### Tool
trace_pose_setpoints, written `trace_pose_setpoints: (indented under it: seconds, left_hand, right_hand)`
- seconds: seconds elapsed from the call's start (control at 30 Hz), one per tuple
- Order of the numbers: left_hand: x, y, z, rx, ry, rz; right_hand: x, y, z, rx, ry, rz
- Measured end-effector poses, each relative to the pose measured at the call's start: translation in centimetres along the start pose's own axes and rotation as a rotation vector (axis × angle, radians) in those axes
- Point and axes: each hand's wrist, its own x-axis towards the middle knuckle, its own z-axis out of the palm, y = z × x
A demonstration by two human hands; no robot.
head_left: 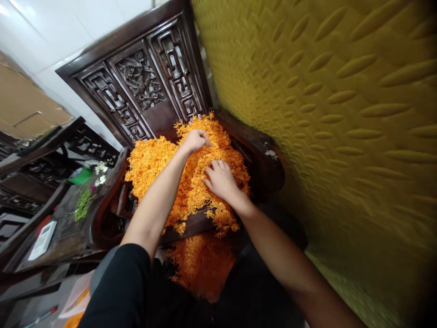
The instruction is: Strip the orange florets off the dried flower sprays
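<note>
A large heap of small branched orange plastic-looking pieces (150, 164) covers the seat of a carved dark wooden chair (164, 116). My left hand (198, 140) is over the upper part of the heap, its fingers closed together; what lies between them, if anything, is too small to make out. Lower and to the right, my right hand (221, 179) rests on the orange pieces with its fingers bent and apart. Some pieces spill over the chair's front edge (196, 225). Below it, between my legs, more orange pieces show against a reddish surface, partly in shadow.
Close on the right stands a yellow wall or panel (327, 123) with a raised pattern. On the left, a dark wooden side table (66, 228) bears a white remote-like device (43, 240), green stems (83, 205) and white flowers (101, 168). A plastic bag (73, 300) with orange contents is at lower left.
</note>
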Motion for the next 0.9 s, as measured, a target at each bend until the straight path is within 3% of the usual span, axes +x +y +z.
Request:
trace_pose_setpoints:
  seconds: [0.13,0.23,0.3,0.4,0.5,0.67,0.9]
  left_hand:
    - [-0.3,0.3,-1.0,0.152,0.103,0.019]
    - [-1.1,-0.7,0.8,0.362,-0.019,-0.013]
    - [-1.5,-1.5,2.1,0.381,-0.047,-0.037]
    - [-1.6,-2.4,2.8,0.356,0.006,-0.033]
    - [-1.1,-2.4,1.8,0.278,0.074,-0.005]
    - [-0.9,-1.7,-0.2,0.115,0.204,-0.015]
    - [0.7,-0.1,-3.0,-0.555,0.279,0.0]
  right_hand:
    - [0.1,-1.0,-0.5,0.09,0.126,-0.004]
    - [0.2,-1.7,-0.9,0.112,0.268,0.072]
    - [0.2,-1.6,-0.8,0.072,0.245,0.139]
    - [0.2,-0.7,0.1,0.001,0.068,0.248]
    - [0.1,0.2,1.0,-0.054,-0.04,0.286]
    - [0.3,0.6,1.7,-0.091,-0.054,0.292]
    - [0.7,0.3,2.5,-0.135,-0.035,0.299]
